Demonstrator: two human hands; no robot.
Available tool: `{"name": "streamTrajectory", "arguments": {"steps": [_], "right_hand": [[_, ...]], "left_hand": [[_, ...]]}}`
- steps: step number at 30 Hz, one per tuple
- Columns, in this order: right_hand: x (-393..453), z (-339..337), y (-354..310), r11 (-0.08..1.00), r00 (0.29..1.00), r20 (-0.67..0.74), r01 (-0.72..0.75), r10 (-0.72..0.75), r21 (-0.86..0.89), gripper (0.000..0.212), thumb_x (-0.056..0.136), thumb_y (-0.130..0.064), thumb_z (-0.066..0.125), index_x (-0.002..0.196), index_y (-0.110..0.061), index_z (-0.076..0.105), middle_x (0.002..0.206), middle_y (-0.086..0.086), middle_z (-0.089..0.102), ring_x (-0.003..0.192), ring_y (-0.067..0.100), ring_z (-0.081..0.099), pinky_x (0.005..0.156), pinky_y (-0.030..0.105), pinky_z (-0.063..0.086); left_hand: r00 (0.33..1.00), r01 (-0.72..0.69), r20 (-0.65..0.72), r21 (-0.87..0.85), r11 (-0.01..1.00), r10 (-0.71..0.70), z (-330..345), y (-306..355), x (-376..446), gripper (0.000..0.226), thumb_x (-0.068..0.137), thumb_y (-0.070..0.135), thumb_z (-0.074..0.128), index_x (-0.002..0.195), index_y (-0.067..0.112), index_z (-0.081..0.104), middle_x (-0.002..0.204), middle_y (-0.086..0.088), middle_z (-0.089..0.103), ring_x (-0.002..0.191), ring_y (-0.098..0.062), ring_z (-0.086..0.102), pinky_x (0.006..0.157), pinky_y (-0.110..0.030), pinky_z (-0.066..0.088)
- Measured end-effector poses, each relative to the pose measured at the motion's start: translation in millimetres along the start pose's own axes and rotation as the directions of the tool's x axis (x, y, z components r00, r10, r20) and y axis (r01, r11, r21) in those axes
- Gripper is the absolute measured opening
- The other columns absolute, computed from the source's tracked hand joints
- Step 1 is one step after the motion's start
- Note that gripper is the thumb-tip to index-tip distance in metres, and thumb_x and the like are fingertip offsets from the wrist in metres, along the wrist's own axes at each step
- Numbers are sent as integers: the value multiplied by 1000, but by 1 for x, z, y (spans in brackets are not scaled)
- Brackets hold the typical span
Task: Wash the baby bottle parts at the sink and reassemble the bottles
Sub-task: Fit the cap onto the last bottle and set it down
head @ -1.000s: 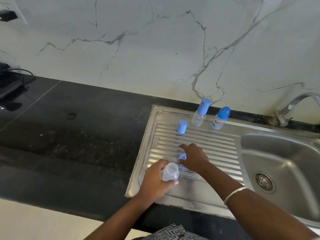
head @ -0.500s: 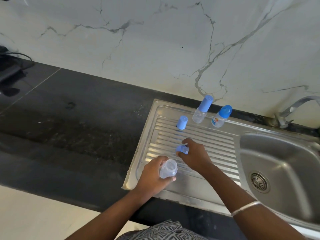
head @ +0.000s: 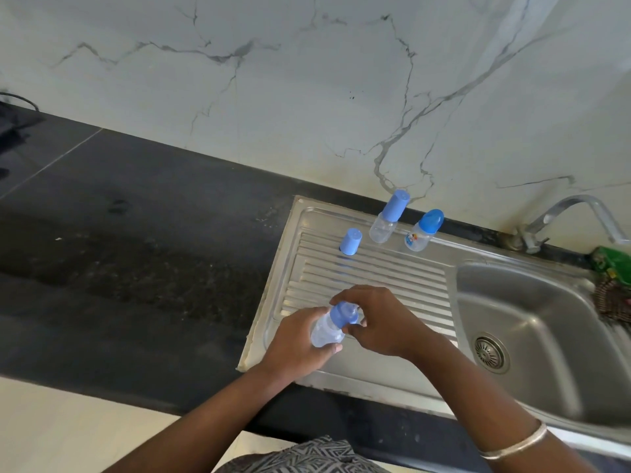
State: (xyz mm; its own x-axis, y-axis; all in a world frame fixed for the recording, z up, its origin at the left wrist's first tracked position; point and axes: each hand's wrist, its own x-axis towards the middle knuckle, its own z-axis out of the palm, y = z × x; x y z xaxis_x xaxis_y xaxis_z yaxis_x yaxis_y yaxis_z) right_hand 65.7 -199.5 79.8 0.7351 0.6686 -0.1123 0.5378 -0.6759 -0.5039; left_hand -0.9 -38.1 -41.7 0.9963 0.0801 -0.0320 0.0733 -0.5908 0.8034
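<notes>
My left hand [head: 295, 346] grips a small clear bottle body [head: 326, 332] over the front of the steel drainboard [head: 382, 278]. A blue nipple ring [head: 344, 313] sits on the bottle's mouth, and the fingers of my right hand [head: 379, 319] are closed around it. At the back of the drainboard stand a capped clear bottle [head: 387, 221] and a second bottle with a round blue cap and a printed label [head: 423, 232]. A loose blue cap [head: 351, 242] stands alone to their left.
The sink basin [head: 532, 322] with its drain lies to the right, and a tap [head: 566, 216] rises behind it. A green packet and a scrubber [head: 614, 285] sit at the basin's far right. Black countertop [head: 136, 254] spreads to the left below a marble wall.
My right hand lifted the blue nipple ring off the drainboard and brought it onto the mouth of the bottle. My left hand tilted the bottle toward it.
</notes>
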Motion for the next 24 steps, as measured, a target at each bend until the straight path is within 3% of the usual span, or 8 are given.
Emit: {"name": "streamTrajectory", "arguments": {"steps": [5, 11, 16, 18, 20, 24], "right_hand": [[-1, 7, -7, 989, 997, 76, -22, 34, -145, 40, 77, -6, 69, 112, -25, 67, 106, -10, 67, 97, 9, 61, 87, 29, 53], [8, 10, -19, 974, 990, 133, -15, 46, -225, 38, 82, -10, 67, 118, -22, 66, 114, -6, 65, 101, 11, 59, 89, 27, 51], [18, 16, -18, 950, 983, 151, -58, 109, -306, 19, 81, -23, 67, 100, -23, 67, 94, -6, 66, 88, 12, 61, 80, 34, 55], [20, 18, -18, 942, 981, 138, -84, 135, -326, 13, 80, -28, 66, 89, -20, 67, 83, -4, 67, 78, 14, 62, 75, 34, 57], [21, 22, -17, 933, 977, 108, -136, 182, -334, 18, 79, -35, 67, 81, -17, 65, 77, -2, 65, 72, 15, 63, 71, 36, 58], [22, 32, -14, 913, 965, -6, -252, 264, -321, 28, 74, -46, 72, 73, -22, 57, 73, -4, 58, 68, 15, 59, 62, 32, 55]], "left_hand": [[1000, -10, 14, -9, 1000, 11, -5, 4, 0, 65, 76, 59, 74, 135, 39, 55, 132, 18, 61, 119, -1, 58, 86, 1, 27], [999, 37, 37, -4, 999, -37, -9, 7, 3, 55, 74, 55, 79, 123, 36, 63, 121, 15, 69, 103, 2, 62, 73, 4, 29], [996, 56, 67, -26, 998, -54, -14, 9, 6, 57, 70, 50, 83, 122, 34, 65, 118, 15, 69, 99, 6, 57, 72, 2, 26], [994, 58, 94, -51, 997, -53, -16, 9, 7, 58, 68, 47, 85, 121, 33, 67, 118, 15, 70, 105, 3, 62, 75, 1, 28], [993, 55, 110, -65, 996, -48, -18, 9, 8, 58, 67, 43, 86, 121, 34, 67, 118, 15, 71, 111, -2, 64, 78, -1, 32], [988, 74, 134, -20, 997, -71, -22, 13, 9, 62, 66, 48, 84, 124, 36, 65, 121, 16, 70, 113, -5, 63, 94, -26, 50]]}}
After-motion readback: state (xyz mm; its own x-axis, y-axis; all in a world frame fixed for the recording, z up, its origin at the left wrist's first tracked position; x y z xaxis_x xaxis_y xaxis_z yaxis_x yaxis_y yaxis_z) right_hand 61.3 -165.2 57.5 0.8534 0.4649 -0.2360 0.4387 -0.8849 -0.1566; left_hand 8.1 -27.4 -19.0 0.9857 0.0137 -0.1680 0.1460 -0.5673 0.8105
